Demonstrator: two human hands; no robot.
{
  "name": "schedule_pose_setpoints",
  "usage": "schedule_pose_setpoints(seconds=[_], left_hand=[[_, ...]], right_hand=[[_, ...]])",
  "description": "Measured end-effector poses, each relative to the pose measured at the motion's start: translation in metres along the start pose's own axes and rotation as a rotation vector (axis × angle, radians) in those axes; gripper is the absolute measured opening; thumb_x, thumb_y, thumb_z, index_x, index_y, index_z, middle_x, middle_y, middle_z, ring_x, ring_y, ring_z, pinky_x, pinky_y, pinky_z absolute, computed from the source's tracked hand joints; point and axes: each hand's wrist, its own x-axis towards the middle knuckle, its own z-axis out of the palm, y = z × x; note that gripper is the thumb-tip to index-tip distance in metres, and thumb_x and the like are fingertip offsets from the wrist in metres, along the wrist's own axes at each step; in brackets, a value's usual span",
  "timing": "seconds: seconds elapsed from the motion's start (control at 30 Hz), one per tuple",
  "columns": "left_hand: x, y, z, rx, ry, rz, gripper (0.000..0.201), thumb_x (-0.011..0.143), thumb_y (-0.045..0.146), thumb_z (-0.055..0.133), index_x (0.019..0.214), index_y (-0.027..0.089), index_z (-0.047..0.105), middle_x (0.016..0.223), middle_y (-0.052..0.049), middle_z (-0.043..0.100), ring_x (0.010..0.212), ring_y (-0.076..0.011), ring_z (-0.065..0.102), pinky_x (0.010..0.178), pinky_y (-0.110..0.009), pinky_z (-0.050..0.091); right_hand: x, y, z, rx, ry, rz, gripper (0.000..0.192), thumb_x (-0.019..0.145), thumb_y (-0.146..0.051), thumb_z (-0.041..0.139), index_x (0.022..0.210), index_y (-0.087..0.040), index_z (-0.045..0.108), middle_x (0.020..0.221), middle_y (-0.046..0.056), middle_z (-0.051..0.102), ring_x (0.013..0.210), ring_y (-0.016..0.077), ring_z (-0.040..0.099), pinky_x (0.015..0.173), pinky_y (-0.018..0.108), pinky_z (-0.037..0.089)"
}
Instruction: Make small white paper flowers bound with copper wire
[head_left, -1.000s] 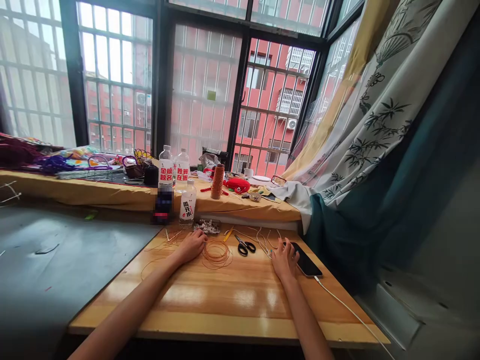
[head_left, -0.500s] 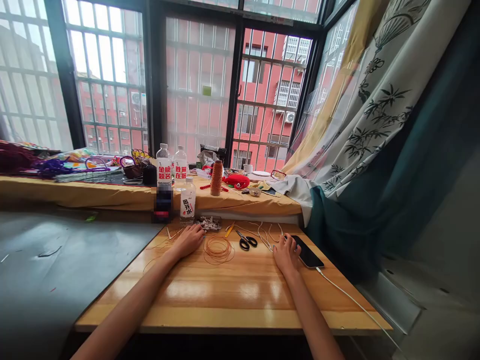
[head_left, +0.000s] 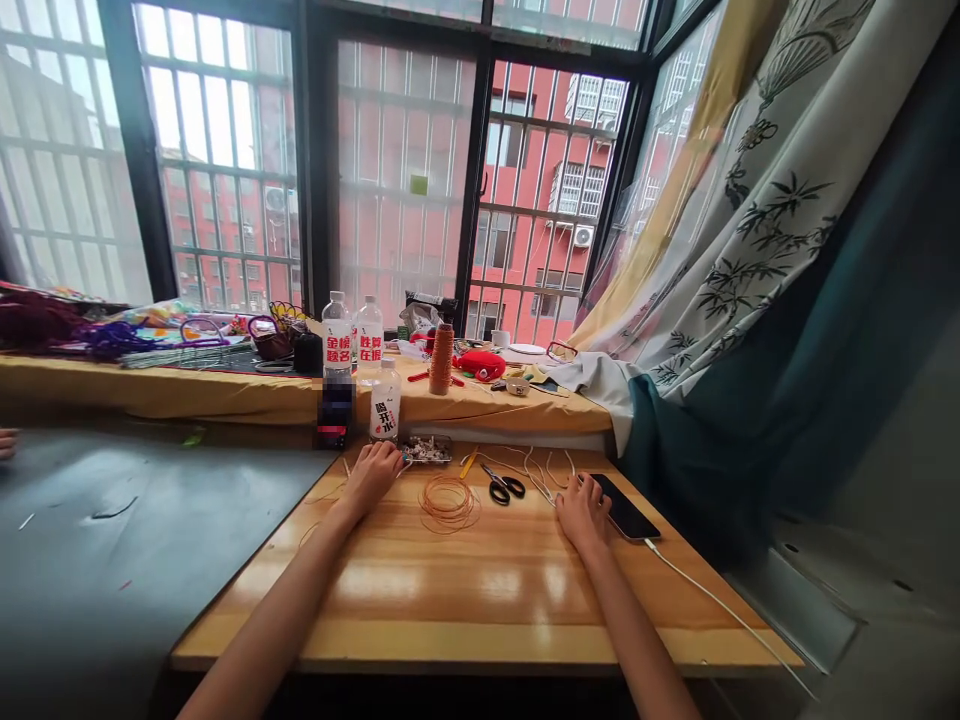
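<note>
Hazard — left hand (head_left: pixel 373 470), fingers curled at tray (head_left: pixel 426 449), grip unclear, near bottle (head_left: pixel 385 412); right hand (head_left: pixel 583 514) flat, fingers spread on phone (head_left: pixel 624 508) — possible tip-over, cable (head_left: pixel 720 608) snag.

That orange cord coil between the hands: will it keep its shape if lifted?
Probably not. The orange cord coil lies in thin, loose, untied loops, so it would likely sag and unravel. It looks light, and pushed across the glossy wooden table it would probably smear out.
</note>
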Motion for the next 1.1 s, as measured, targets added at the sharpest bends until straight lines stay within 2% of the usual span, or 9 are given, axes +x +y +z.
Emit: schedule_pose_setpoints(seconds=[0.33, 0.43, 0.63, 0.87, 1.1], left_hand=[[-0.001, 0.010, 0.004, 0.037, -0.066, 0.068, 0.025, 0.084, 0.022, 0.031, 0.078, 0.016, 0.055, 0.087, -0.008, 0.052, 0.084, -0.0189, 0.044, 0.077, -0.033, 0.031], [-0.001, 0.012, 0.004, 0.038, -0.055, 0.082, 0.025, 0.084, 0.022, 0.031, 0.078, 0.017, 0.055, 0.088, -0.007, 0.052, 0.086, -0.0191, 0.044, 0.079, -0.033, 0.029], [0.001, 0.016, 0.003, 0.037, -0.013, 0.009, 0.025, 0.084, 0.021, 0.032, 0.077, 0.017, 0.056, 0.087, -0.009, 0.053, 0.087, -0.0197, 0.043, 0.082, -0.036, 0.027], [-0.001, 0.016, 0.007, 0.103, -0.021, 0.053, 0.025, 0.083, 0.019, 0.032, 0.075, 0.016, 0.056, 0.085, -0.008, 0.053, 0.087, -0.0197, 0.042, 0.081, -0.036, 0.026], [0.000, 0.017, 0.004, 0.115, -0.016, 0.041, 0.025, 0.084, 0.019, 0.032, 0.074, 0.016, 0.055, 0.085, -0.007, 0.053, 0.086, -0.0191, 0.042, 0.081, -0.036, 0.025]], right_hand=[[0.003, 0.002, 0.010, 0.000, 0.027, 0.017, 0.034, 0.075, -0.021, 0.040, 0.105, -0.010, 0.051, 0.114, 0.016, 0.042, 0.103, 0.0264, 0.037, 0.080, 0.040, 0.029], [0.006, 0.000, 0.011, -0.015, 0.009, 0.040, 0.032, 0.076, -0.022, 0.040, 0.103, -0.009, 0.052, 0.112, 0.018, 0.043, 0.102, 0.0273, 0.038, 0.077, 0.041, 0.031], [0.009, 0.000, 0.010, -0.007, -0.015, 0.039, 0.030, 0.077, -0.021, 0.038, 0.101, -0.010, 0.053, 0.108, 0.017, 0.045, 0.099, 0.0272, 0.041, 0.076, 0.040, 0.032], [0.006, 0.001, 0.009, -0.002, -0.023, 0.056, 0.038, 0.076, -0.023, 0.039, 0.111, -0.008, 0.045, 0.108, 0.017, 0.044, 0.098, 0.0260, 0.042, 0.078, 0.040, 0.031], [0.005, 0.001, 0.005, -0.007, -0.045, 0.054, 0.037, 0.077, -0.023, 0.039, 0.111, -0.009, 0.046, 0.106, 0.016, 0.044, 0.096, 0.0258, 0.042, 0.079, 0.041, 0.030]])
